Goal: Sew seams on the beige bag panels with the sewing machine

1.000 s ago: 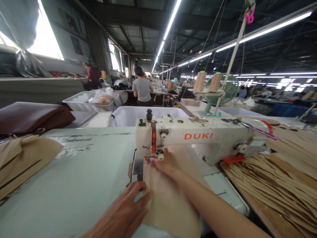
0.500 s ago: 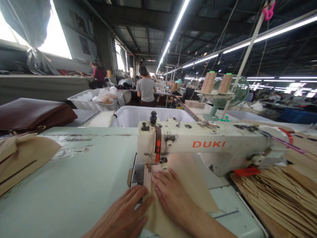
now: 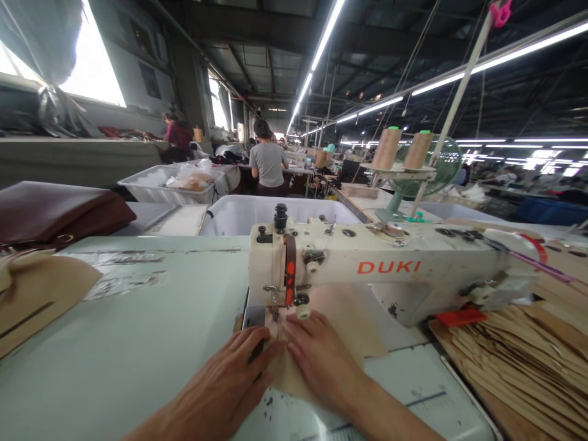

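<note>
A beige, leather-like panel point(image 3: 351, 318) lies under the needle area of a white sewing machine point(image 3: 340, 267) marked DUKI. My right hand point(image 3: 324, 358) rests flat on the panel, fingers stretched towards the presser foot point(image 3: 275, 313), just right of it. On the panel's left edge, my left hand point(image 3: 225, 373) has its fingers extended and its thumb apart, the tips touching the material in front of the foot. The needle tip is too small to make out, and my hands hide part of the panel.
Stacked beige pieces point(image 3: 523, 361) lie to the right beside a red object point(image 3: 460, 316). Another beige piece point(image 3: 41, 300) and a brown leather item point(image 3: 59, 211) are at left. Behind the machine stand a white bin point(image 3: 285, 208) and thread cones point(image 3: 386, 149). A person point(image 3: 269, 162) sits farther back.
The beige panel has moved forward under the machine, and its near end has drawn away from me. Both hands stay on it near the foot. The view has shifted slightly.
</note>
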Action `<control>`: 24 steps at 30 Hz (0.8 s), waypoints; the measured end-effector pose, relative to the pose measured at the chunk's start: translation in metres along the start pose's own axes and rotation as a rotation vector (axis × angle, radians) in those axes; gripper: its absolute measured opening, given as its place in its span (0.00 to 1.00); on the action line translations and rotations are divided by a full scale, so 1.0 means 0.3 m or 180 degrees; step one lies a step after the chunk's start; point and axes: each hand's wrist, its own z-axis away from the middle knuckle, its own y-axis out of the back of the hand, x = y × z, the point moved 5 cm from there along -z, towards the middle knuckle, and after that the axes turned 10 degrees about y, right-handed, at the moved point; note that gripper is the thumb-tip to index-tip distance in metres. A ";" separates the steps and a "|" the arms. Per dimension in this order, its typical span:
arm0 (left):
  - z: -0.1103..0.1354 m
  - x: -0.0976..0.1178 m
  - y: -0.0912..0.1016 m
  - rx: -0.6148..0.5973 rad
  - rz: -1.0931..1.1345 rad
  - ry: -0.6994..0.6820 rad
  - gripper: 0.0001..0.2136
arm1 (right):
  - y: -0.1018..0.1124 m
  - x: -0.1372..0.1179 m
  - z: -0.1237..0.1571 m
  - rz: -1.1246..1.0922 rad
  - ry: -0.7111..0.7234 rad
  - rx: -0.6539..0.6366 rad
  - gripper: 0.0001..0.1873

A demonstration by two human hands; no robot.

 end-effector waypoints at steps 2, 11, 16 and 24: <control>0.000 0.007 -0.002 -0.0134 0.0086 -0.0016 0.23 | -0.002 -0.020 0.017 -0.0157 0.0052 0.0043 0.16; -0.013 -0.012 0.019 0.0108 -0.0155 -0.0188 0.25 | -0.034 -0.027 0.031 -0.0009 0.0055 -0.0061 0.22; -0.012 -0.033 0.033 0.0365 -0.0183 -0.0210 0.27 | -0.030 -0.010 0.020 -0.0026 -0.0018 -0.0073 0.22; -0.029 -0.048 0.033 0.0128 -0.0189 -0.0094 0.28 | -0.029 0.013 0.014 -0.0186 -0.0195 -0.0180 0.22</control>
